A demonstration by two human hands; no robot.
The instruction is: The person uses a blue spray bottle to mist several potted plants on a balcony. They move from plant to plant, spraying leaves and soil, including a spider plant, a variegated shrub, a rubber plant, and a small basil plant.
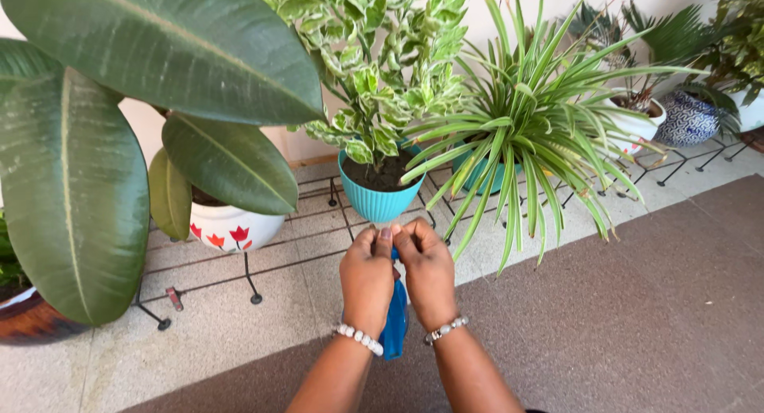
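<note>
Blue plastic spray bottle (395, 317) upright between both wrists, over grey floor (621, 317), top hidden by fingers. Left hand (367, 274) and right hand (428, 271) pressed side by side, fingertips pinching bottle's top. Beaded bracelets on both wrists. Just beyond: ribbed turquoise pot (379, 196) with variegated leafy plant on black wire stand (263, 254). Left: white pot with red tulip motifs (231, 228). Right: spider plant (533, 118).

Single view, head-worn camera. Looks down and forward from above person's own forearms; left hand (367, 279) and right hand (429, 273) close, low centre. Faces row of potted plants on metal stand (270, 258) along wall (493, 31); floor tiles (629, 317) fill lower right.
</note>
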